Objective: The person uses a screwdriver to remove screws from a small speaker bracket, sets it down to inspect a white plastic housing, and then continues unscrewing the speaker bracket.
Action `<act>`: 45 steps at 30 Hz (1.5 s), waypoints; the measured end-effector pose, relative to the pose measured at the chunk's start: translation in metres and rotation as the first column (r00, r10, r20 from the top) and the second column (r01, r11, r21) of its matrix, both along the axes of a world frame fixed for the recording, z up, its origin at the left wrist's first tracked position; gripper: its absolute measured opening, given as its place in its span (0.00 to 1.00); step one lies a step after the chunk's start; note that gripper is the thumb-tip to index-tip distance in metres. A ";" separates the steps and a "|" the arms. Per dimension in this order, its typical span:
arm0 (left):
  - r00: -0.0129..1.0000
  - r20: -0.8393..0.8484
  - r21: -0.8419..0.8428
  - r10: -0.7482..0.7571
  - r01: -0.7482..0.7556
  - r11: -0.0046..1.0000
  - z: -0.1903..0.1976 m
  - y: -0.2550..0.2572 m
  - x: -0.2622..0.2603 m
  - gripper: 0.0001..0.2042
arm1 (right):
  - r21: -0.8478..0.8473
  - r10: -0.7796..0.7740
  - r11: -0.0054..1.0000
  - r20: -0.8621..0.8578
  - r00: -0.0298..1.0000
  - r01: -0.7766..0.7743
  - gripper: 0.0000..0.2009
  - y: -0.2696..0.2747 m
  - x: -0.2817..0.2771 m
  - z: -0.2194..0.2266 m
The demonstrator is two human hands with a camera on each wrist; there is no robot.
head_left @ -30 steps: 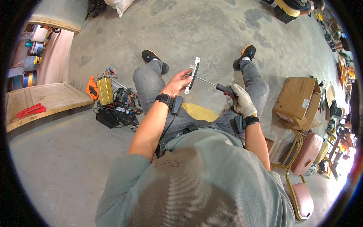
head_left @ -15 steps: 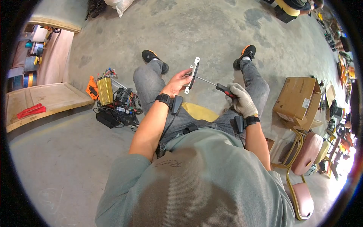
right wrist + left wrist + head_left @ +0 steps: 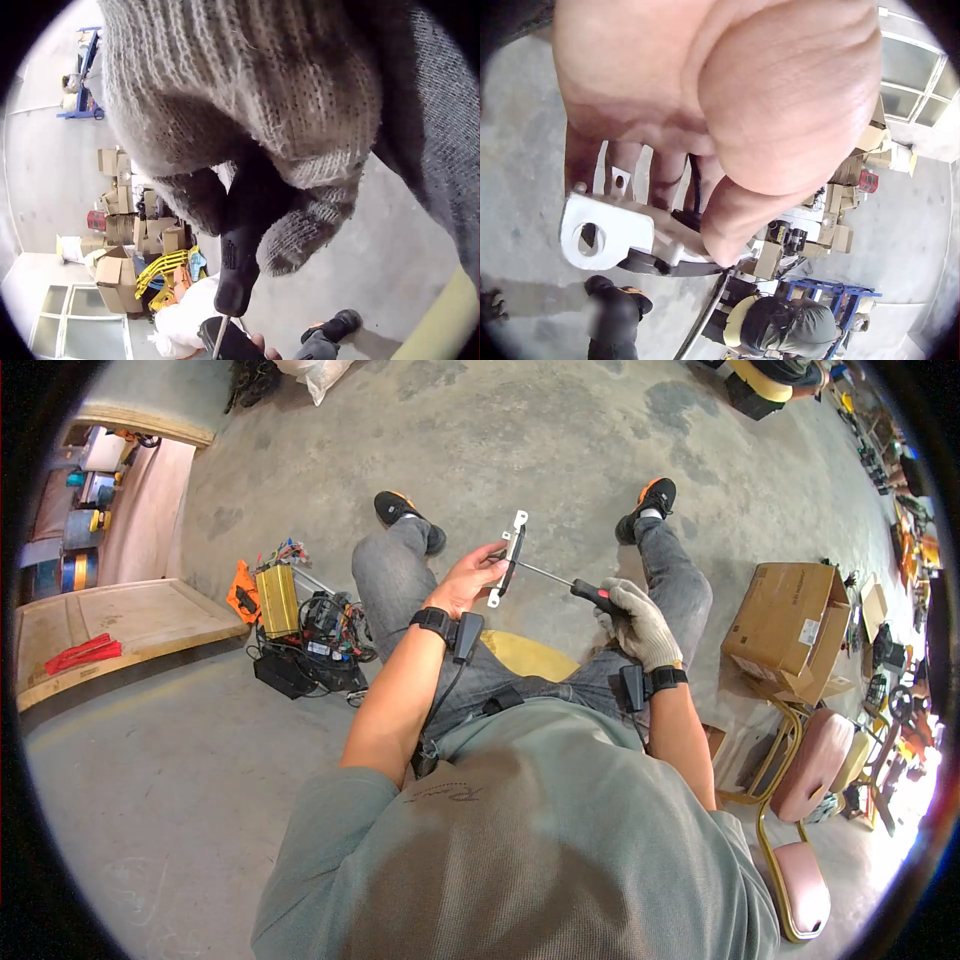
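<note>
In the head view my bare left hand [image 3: 465, 582] grips a narrow bracket-like part, white and black [image 3: 520, 522], in front of my lap. Up close in the left wrist view, its white end tab [image 3: 592, 232] has a round hole, and the thumb [image 3: 724, 232] presses on its edge. My right hand [image 3: 646, 628] wears a knitted glove and holds a screwdriver [image 3: 590, 593] with a black and red handle. The shaft points left, its tip right at the part's black side. Gloved fingers [image 3: 289, 244] curl round the black handle [image 3: 238, 274] in the right wrist view.
A pile of wires and electronics [image 3: 325, 630] lies on the floor at my left, by a low wooden panel [image 3: 150, 620] bearing red strips [image 3: 84, 654]. To the right stand a cardboard box [image 3: 780, 618] and pink-padded chairs [image 3: 815, 765]. Another person [image 3: 795, 330] is farther off.
The screwdriver handle has turned a little in the gloved hand: its red patch has shifted upward. The left hand and the part stay nearly still.
</note>
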State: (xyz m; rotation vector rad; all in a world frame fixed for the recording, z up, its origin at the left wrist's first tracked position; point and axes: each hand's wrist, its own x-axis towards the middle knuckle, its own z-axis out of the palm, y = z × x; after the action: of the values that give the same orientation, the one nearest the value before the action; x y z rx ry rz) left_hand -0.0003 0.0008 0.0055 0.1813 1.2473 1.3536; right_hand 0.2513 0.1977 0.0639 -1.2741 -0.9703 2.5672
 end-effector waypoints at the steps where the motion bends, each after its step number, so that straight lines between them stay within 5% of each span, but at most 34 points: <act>1: 1.000 -0.005 -0.008 0.005 -0.005 1.000 0.002 0.000 0.001 0.27 | 0.000 0.000 1.000 0.000 1.000 0.000 0.13 0.000 0.000 -0.001; 10: 1.000 -0.008 -0.018 0.022 -0.022 1.000 -0.001 0.001 0.001 0.27 | -0.051 -0.069 0.996 -0.017 0.997 0.068 0.14 0.005 0.005 -0.012; 12: 1.000 -0.001 -0.018 0.020 -0.020 1.000 0.001 0.001 0.001 0.27 | -0.154 -0.076 0.987 -0.144 0.987 0.053 0.17 0.008 0.006 -0.010; 15: 1.000 0.008 -0.037 0.021 -0.021 0.999 0.008 0.002 0.002 0.26 | -0.149 -0.010 0.988 -0.250 0.968 -0.028 0.21 0.005 0.003 0.004; 19: 1.000 0.023 -0.036 -0.011 0.012 0.999 0.008 0.002 0.000 0.26 | 0.008 0.048 0.999 -0.130 0.990 -0.047 0.23 -0.013 -0.024 0.023; 21: 0.999 0.030 -0.031 -0.016 0.017 0.999 0.008 0.002 0.000 0.26 | 0.349 0.279 0.905 -0.053 0.959 -0.244 0.22 -0.013 -0.043 0.018; 23: 0.998 0.064 -0.004 -0.029 0.029 1.000 0.009 0.002 0.000 0.26 | 0.382 0.295 0.878 0.040 0.955 -0.288 0.21 -0.020 -0.066 0.027; 25: 0.996 0.079 0.007 -0.030 0.029 1.000 0.008 0.002 -0.001 0.25 | 0.758 0.315 0.538 0.224 0.922 -0.368 0.20 -0.027 -0.085 0.017; 30: 0.996 0.087 0.041 -0.030 0.026 0.999 0.006 0.002 0.000 0.24 | 0.888 0.273 0.366 0.181 0.945 -0.276 0.16 -0.047 -0.115 0.016; 39: 0.995 0.090 0.065 -0.030 0.024 0.998 -0.006 0.002 0.002 0.23 | 0.936 0.281 0.221 0.209 0.937 -0.275 0.12 -0.057 -0.127 0.020; 42: 0.998 0.056 0.039 -0.038 0.036 0.999 -0.007 0.003 0.003 0.23 | 0.920 0.274 0.128 0.327 0.905 -0.371 0.12 -0.058 -0.127 0.026; 45: 0.997 0.044 -0.001 -0.070 0.070 0.998 -0.003 0.004 0.002 0.23 | 0.910 0.267 0.146 0.342 0.901 -0.389 0.12 -0.059 -0.126 0.027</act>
State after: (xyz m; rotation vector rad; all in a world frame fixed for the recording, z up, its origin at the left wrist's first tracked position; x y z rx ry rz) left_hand 0.0016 0.0051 0.0029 0.1911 1.1958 1.2887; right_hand 0.1248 0.1387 0.0905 -0.7499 -2.5318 1.2819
